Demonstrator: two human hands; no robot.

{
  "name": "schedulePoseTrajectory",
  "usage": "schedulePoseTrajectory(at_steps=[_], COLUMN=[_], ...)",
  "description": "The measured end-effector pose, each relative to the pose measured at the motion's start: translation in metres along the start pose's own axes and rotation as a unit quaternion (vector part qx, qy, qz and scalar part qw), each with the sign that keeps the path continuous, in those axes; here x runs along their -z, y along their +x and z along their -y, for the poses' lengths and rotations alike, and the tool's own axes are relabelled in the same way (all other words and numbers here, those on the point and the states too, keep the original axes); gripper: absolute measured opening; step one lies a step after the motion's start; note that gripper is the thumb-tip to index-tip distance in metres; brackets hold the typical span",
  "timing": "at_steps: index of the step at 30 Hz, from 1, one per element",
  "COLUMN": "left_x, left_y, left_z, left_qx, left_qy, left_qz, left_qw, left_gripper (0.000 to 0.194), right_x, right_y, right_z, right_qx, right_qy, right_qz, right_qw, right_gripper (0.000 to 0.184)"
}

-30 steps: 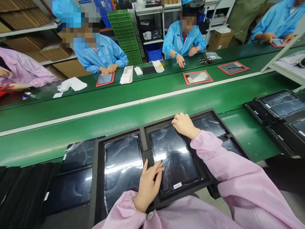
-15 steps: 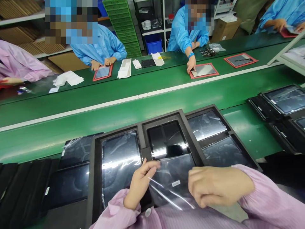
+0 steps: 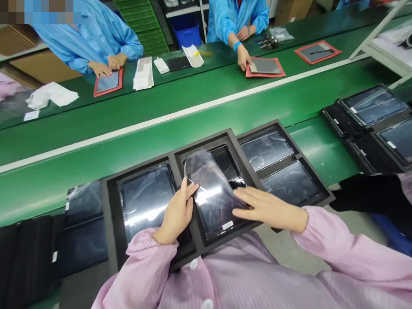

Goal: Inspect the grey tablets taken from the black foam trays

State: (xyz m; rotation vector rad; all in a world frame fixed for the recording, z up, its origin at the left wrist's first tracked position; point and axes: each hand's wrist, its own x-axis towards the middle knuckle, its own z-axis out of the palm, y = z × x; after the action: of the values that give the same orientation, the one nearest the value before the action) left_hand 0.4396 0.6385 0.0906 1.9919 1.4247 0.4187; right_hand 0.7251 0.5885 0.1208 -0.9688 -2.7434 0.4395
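A clear plastic film [image 3: 206, 171] with a small white label lies over a dark tablet-like screen [image 3: 223, 156] in the right compartment of a black tray [image 3: 180, 165]. Its upper part curls up off the glass. My left hand [image 3: 176, 212] has the film's left edge between thumb and fingers, above the tray's divider. At the film's right side, my right hand [image 3: 265, 208] is open, fingers spread and touching the sheet. A second film-covered screen [image 3: 146, 193] fills the left compartment.
Another tray [image 3: 273, 165] with two screens adjoins on the right. More screens in trays [image 3: 373, 107] are stacked farther right, and others [image 3: 85, 206] sit at left. Across the green bench [image 3: 154, 137], people in blue handle panels on red mats [image 3: 280, 68].
The film has come down over the screen, its label now near the screen's lower edge. My right hand has opened from a closed grip and moved left. The whole view has shifted.
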Motion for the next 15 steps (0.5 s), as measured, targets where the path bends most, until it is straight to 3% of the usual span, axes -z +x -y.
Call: schedulePoseTrajectory(at_steps=[3, 6, 8, 11, 13, 15], left_x=[0.003, 0.005, 0.005, 0.006, 0.009, 0.014], left_y=[0.004, 0.005, 0.006, 0.009, 0.01, 0.009], left_z=[0.002, 0.002, 0.003, 0.003, 0.002, -0.004], left_qx=[-0.023, -0.015, -0.004, 0.015, 0.025, 0.044], left_qy=[0.035, 0.045, 0.043, 0.011, -0.037, -0.105], left_qz=[0.016, 0.02, 0.019, 0.02, 0.027, 0.042], left_qw=[0.999, 0.999, 0.999, 1.0, 0.999, 0.993], left_gripper=[0.055, 0.049, 0.05, 0.054, 0.053, 0.046], right_x=[0.001, -0.001, 0.001, 0.008, 0.016, 0.022], right_y=[0.016, 0.042, 0.06, 0.074, 0.07, 0.058], right_z=[-0.013, -0.03, -0.041, -0.053, -0.052, -0.045], right_qx=[-0.043, -0.133, -0.21, -0.29, -0.278, -0.213], right_qy=[-0.03, 0.031, 0.116, 0.264, 0.362, 0.449], right_qz=[-0.06, -0.123, -0.176, -0.25, -0.24, -0.157], right_qw=[0.997, 0.983, 0.955, 0.886, 0.857, 0.853], right_gripper=[0.021, 0.022, 0.021, 0.019, 0.021, 0.032])
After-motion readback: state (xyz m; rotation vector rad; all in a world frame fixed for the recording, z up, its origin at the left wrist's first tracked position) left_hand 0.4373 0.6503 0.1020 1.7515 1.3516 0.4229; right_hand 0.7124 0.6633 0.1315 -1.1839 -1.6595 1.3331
